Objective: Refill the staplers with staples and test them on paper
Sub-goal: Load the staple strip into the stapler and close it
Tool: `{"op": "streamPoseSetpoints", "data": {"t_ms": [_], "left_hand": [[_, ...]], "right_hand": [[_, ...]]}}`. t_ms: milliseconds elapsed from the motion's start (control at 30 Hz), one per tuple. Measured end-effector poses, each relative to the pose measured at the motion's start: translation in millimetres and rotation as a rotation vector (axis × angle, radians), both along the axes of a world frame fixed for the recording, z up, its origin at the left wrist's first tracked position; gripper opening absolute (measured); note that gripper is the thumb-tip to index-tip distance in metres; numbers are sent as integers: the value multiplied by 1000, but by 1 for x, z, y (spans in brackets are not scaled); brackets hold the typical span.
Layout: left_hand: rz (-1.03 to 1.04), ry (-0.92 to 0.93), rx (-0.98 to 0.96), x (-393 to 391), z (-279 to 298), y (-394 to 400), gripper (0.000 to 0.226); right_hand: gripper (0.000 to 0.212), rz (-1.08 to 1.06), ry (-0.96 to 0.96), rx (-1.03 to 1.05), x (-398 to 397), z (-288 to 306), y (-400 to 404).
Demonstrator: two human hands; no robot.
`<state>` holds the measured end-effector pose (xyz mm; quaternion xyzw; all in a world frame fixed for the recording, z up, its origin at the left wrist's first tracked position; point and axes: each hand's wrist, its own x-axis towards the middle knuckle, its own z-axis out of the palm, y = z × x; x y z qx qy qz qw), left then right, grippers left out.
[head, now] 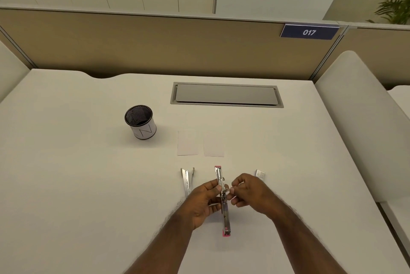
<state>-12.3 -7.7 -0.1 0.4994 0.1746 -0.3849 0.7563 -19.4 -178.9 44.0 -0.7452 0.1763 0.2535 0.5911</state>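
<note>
From the head camera, looking down on a pale desk, a pink-tipped stapler lies swung fully open in a straight line, one pink end far, one near. The left hand grips it around the middle, thumb and fingers curled onto the hinge area. The right hand pinches at that same hinge spot with its fingertips; whether a strip of staples sits between them is too small to tell.

Just left lies a second stapler, bare metal, splayed open in a V. To the right, near the right hand, sits a small staple box. Beyond the staplers, two small paper slips lie side by side, untouched, and a mesh pen cup stands further left.

The risk, I'd judge, is at the hinge: the spring pusher could snap onto a fingertip, or a strip fed crooked could break up and scatter, or jam the channel when the stapler is tested.
</note>
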Motion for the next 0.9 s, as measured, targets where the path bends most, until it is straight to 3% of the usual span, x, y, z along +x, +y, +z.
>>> {"op": "streamPoseSetpoints", "data": {"t_ms": [167,367,533,900], "left_hand": [[18,14,-76,0,4,3,23],[-15,-5,-143,-1,10,5,25],[-39,-22,-150,-1,12,7,25],[-49,-39,-133,0,18,1,22]], "right_hand": [[5,-58,-152,-77,1,8,-9],[20,-94,-192,-112,2,14,-6],[10,-140,-188,-152,4,24,-1],[19,18,-351,-327,3,36,1]]}}
